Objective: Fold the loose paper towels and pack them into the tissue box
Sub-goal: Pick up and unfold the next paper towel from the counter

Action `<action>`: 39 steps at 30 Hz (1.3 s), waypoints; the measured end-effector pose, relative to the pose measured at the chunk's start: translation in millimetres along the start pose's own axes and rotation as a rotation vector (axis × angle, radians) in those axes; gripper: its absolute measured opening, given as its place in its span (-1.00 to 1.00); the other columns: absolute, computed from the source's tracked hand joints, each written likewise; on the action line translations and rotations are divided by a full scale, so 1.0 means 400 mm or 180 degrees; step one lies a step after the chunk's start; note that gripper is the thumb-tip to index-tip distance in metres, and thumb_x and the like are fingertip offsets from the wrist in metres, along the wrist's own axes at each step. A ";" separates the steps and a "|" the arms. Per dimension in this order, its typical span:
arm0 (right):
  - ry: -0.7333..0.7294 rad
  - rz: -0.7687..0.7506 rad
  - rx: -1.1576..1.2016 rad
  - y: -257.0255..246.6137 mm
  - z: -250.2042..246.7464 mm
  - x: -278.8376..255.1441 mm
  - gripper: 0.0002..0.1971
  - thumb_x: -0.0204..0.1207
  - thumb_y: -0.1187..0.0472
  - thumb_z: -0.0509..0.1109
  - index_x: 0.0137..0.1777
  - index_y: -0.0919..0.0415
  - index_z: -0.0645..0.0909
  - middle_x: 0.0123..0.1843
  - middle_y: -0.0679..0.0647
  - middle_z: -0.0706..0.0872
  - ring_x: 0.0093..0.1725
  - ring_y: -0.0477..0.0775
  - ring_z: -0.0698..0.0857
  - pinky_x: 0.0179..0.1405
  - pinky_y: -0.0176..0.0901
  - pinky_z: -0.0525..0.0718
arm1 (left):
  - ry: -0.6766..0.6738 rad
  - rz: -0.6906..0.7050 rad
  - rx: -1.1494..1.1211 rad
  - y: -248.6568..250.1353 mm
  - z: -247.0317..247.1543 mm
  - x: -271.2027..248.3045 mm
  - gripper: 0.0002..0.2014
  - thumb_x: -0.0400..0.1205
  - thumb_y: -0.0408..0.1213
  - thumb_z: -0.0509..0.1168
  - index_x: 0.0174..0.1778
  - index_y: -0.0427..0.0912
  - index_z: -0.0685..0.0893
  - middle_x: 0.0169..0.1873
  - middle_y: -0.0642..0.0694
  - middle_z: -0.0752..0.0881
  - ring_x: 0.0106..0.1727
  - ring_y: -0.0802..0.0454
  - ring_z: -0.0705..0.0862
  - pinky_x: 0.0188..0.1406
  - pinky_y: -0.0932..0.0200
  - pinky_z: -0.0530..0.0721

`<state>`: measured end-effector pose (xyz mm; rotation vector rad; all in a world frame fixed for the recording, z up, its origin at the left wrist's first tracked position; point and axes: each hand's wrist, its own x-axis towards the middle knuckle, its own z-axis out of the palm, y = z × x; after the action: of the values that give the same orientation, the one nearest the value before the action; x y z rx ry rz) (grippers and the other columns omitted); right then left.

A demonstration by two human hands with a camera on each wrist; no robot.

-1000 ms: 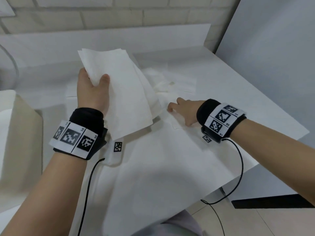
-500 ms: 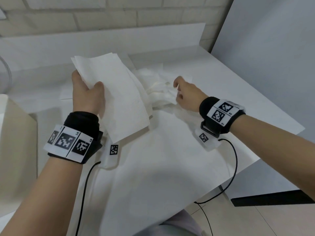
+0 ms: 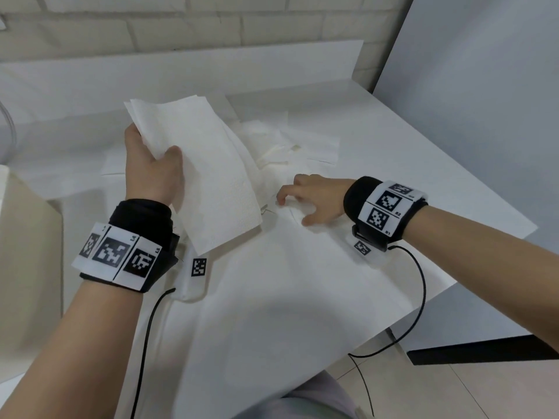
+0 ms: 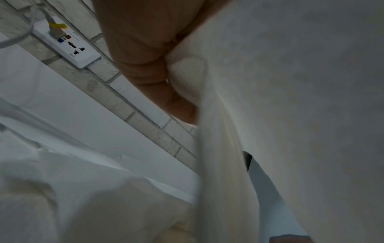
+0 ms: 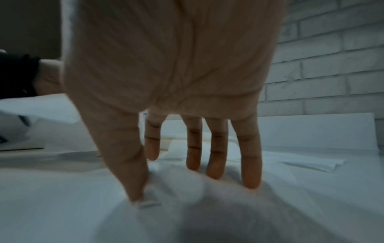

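Observation:
My left hand (image 3: 151, 148) grips a stack of folded white paper towels (image 3: 211, 182) and holds it tilted above the table, thumb on top. Seen from the left wrist, the curled fingers (image 4: 149, 69) pinch the stack (image 4: 290, 98) from behind. My right hand (image 3: 295, 208) is lowered onto a white towel sheet (image 3: 302, 237) lying on the table. Its straight, spread fingertips (image 5: 214, 167) and thumb touch the rumpled sheet (image 5: 187, 205). More loose towels (image 3: 293, 146) lie crumpled farther back. A beige box-like object (image 3: 27, 267) stands at the left edge; I cannot tell its opening.
The white table (image 3: 423, 164) ends close on the right and near side, with floor (image 3: 484, 394) below. A white backboard and brick wall (image 3: 181, 28) close off the far side. A power strip (image 4: 70, 44) hangs on the wall. Wrist cables (image 3: 420, 297) trail over the table edge.
The right hand reached out to the crumpled pile, then drew back toward me and came down on the flat sheet. The left hand keeps the stack lifted, almost unmoved.

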<state>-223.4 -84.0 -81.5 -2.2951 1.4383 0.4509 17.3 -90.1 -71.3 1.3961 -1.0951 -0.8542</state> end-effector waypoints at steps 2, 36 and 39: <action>-0.0096 0.0004 -0.0226 -0.007 -0.003 -0.004 -0.51 0.43 0.34 0.30 0.35 0.00 0.38 0.17 0.12 0.32 0.16 0.20 0.42 0.14 0.20 0.56 | -0.0018 -0.0023 0.0023 0.000 0.003 -0.003 -0.53 0.58 -0.43 0.14 0.44 -0.16 0.32 0.14 -0.05 0.59 0.16 -0.03 0.62 0.24 0.02 0.61; 0.2087 -0.1129 0.1083 -0.199 -0.341 -0.061 -0.79 0.41 0.12 0.50 -0.31 0.02 0.50 0.07 -0.22 0.54 0.19 -0.19 0.50 0.16 -0.48 0.36 | -0.0564 0.0825 -0.0462 0.096 -0.006 -0.054 -0.83 0.66 -0.32 0.25 -0.16 0.04 0.65 -0.29 0.20 0.70 -0.24 0.32 0.64 -0.22 0.36 0.63; 0.2049 -0.0893 0.0975 -0.229 -0.340 -0.027 -0.81 0.40 0.17 0.50 -0.30 0.05 0.52 -0.29 -0.26 0.52 -0.17 -0.22 0.53 -0.07 -0.42 0.45 | -0.0630 0.0648 -0.0739 0.103 -0.020 -0.071 -0.79 0.69 -0.29 0.19 -0.17 0.05 0.66 -0.31 0.21 0.73 -0.23 0.30 0.68 -0.19 0.36 0.64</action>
<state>-136.3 -105.7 56.2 -2.4257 1.2819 -0.6027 10.0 -58.9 -31.8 1.0058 -1.2226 -0.9514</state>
